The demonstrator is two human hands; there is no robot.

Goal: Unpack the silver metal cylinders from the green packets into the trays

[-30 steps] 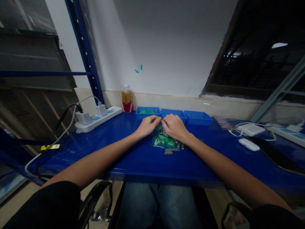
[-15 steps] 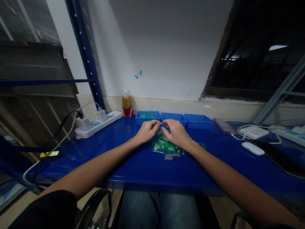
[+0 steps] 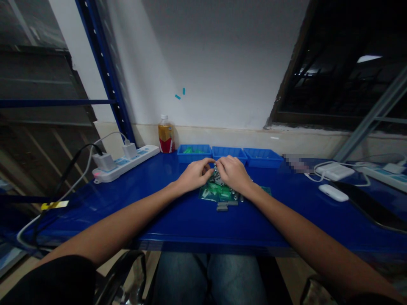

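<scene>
Glossy blue tabletop (image 3: 178, 220), white wall (image 3: 219, 63) behind; three shallow blue plastic trays (image 3: 229, 151) in a row along the back. Left hand (image 3: 193, 174) and right hand (image 3: 234, 173) close together at mid-table, fingers of both curled inward; cannot tell whether either pinches a piece. Small silver metal cylinders (image 3: 222, 208) and shiny green translucent plastic pieces (image 3: 219, 189) lie heaped beneath and just nearer the wearer, a few cylinders at the heap's front

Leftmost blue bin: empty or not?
Not empty: green pieces show inside the leftmost blue bin. Exactly how full, cannot tell.
</scene>
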